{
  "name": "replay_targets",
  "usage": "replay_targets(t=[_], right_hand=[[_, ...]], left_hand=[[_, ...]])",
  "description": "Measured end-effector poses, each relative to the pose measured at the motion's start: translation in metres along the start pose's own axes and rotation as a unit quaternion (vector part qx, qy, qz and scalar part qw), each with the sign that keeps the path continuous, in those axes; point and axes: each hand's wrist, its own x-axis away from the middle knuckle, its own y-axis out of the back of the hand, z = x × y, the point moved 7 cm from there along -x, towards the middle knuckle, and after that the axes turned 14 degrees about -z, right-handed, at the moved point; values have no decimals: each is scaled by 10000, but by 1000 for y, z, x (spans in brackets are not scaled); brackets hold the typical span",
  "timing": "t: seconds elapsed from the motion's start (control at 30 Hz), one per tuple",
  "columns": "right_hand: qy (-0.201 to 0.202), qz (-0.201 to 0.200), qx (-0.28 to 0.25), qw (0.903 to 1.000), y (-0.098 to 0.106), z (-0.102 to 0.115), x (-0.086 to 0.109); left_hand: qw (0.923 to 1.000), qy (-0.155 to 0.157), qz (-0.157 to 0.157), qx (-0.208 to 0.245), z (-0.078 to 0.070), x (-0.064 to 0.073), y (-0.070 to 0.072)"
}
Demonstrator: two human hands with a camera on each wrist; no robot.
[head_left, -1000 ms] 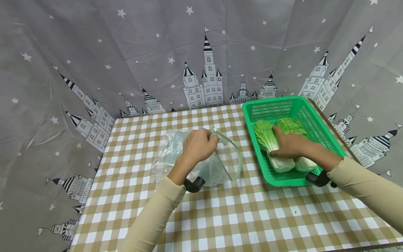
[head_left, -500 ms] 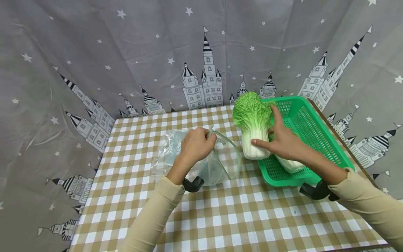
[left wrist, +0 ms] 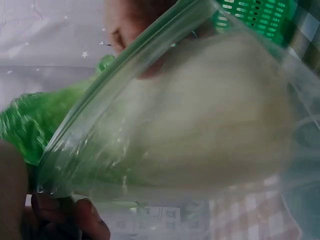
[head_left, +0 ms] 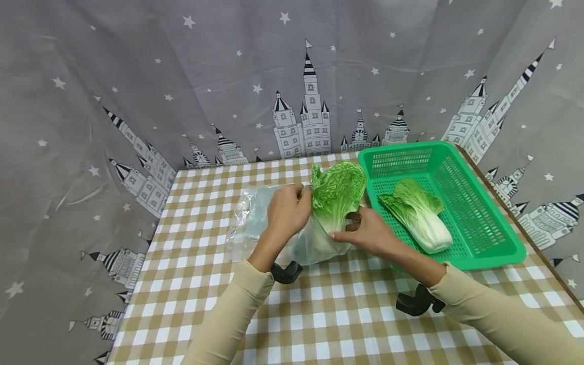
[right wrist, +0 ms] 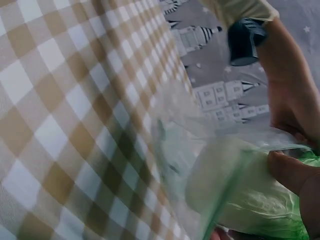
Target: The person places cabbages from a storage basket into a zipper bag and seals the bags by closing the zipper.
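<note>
My left hand (head_left: 288, 210) pinches the mouth edge of a clear zip bag (head_left: 310, 246), whose green zip strip (left wrist: 95, 107) crosses the left wrist view. In my right hand (head_left: 367, 230) is a napa cabbage (head_left: 339, 190), gripped on its right side. Its white base is inside the bag, seen through the plastic in both wrist views. The leafy green top sticks out of the mouth, leaning up beside my left fingers. A second napa cabbage (head_left: 426, 220) lies in the green basket (head_left: 517, 253) to the right.
A brown-and-white checked cloth (head_left: 319, 314) covers the table. Flat plastic (head_left: 255, 213) spreads out left of my left hand. Behind the table hangs a grey curtain (head_left: 219, 76) with castles and stars. The basket stands close to my right forearm.
My right hand has lifted one cabbage from the basket and carried it left, base first, into the bag's mouth. My left hand has stayed at the bag's edge. The view has shifted slightly.
</note>
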Motion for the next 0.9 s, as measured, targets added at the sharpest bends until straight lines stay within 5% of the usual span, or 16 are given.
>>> replay_targets(t=[0.17, 0.3, 0.67, 0.9], right_hand=[[307, -342, 908, 9948, -8, -3, 0], [277, -400, 1023, 9936, -9, -4, -1], [-74, 695, -469, 9965, -1, 0, -4], [382, 265, -523, 9975, 21, 23, -6]], left_hand=[[9995, 11, -280, 161, 4, 0, 6], [9987, -48, -336, 369, 6, 2, 8], [9966, 9, -576, 592, 8, -5, 25], [9960, -43, -679, 580, 5, -18, 45]])
